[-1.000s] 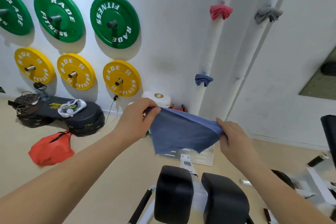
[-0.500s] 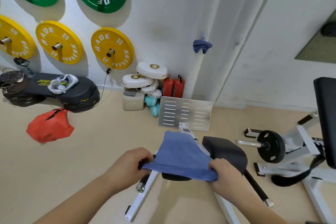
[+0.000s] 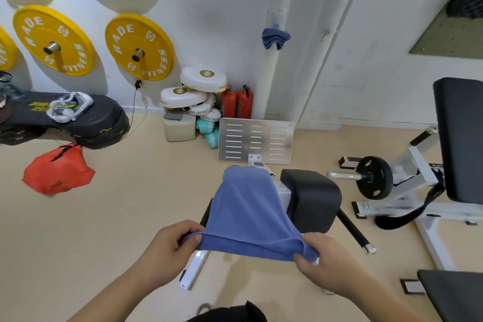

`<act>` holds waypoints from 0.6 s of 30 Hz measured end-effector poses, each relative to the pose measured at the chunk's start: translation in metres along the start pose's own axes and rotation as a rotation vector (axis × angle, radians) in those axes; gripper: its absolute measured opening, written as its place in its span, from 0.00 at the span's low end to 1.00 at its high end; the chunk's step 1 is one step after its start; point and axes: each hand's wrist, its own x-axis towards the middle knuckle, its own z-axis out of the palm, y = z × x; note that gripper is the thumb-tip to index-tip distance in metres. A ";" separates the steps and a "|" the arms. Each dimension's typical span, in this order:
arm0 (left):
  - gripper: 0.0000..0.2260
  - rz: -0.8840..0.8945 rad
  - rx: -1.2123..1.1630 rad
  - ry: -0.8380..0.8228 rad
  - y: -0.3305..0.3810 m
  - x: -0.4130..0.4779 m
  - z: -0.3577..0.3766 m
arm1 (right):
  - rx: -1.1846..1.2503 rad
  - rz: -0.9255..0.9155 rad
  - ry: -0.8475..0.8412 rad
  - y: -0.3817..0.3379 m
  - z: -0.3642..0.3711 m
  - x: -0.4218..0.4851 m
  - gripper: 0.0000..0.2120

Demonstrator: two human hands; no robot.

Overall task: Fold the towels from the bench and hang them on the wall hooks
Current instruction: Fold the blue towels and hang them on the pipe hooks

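Towel (image 3: 248, 217) lowered; fold probably next.
Your left hand (image 3: 167, 248) and right hand (image 3: 332, 264) each pinch a corner, now at lower centre.

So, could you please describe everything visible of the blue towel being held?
The towel is plain mid-blue, soft terry-like cloth with a hemmed near edge. The left hand pinches its near left corner; the right hand grips the right one, bunching it. That edge is taut between them; the rest runs away from the person in a smooth rounded shape, apparently draped over the bench, beside a black pad. No label shows.
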 end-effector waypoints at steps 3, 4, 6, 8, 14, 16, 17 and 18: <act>0.12 -0.026 0.024 0.025 0.004 -0.001 0.016 | 0.014 -0.029 0.034 0.012 0.006 -0.002 0.17; 0.12 -0.036 0.019 0.044 0.007 -0.001 0.021 | 0.023 -0.041 0.035 0.017 0.007 -0.002 0.16; 0.12 -0.062 0.025 0.080 0.010 0.000 0.030 | 0.072 -0.045 0.015 0.026 0.009 -0.001 0.13; 0.11 -0.096 0.035 0.123 0.015 0.002 0.036 | 0.122 -0.046 -0.022 0.034 0.006 0.001 0.11; 0.10 -0.179 0.039 0.257 0.025 0.009 0.052 | 0.330 0.014 -0.048 0.066 -0.011 0.010 0.11; 0.09 -0.187 0.034 0.288 0.028 0.019 0.058 | 0.437 -0.004 -0.006 0.071 -0.021 0.018 0.10; 0.09 -0.199 0.025 0.302 0.030 0.026 0.060 | 0.474 -0.006 0.013 0.072 -0.026 0.024 0.10; 0.09 -0.213 0.013 0.314 0.032 0.033 0.061 | 0.497 0.000 0.031 0.071 -0.031 0.031 0.10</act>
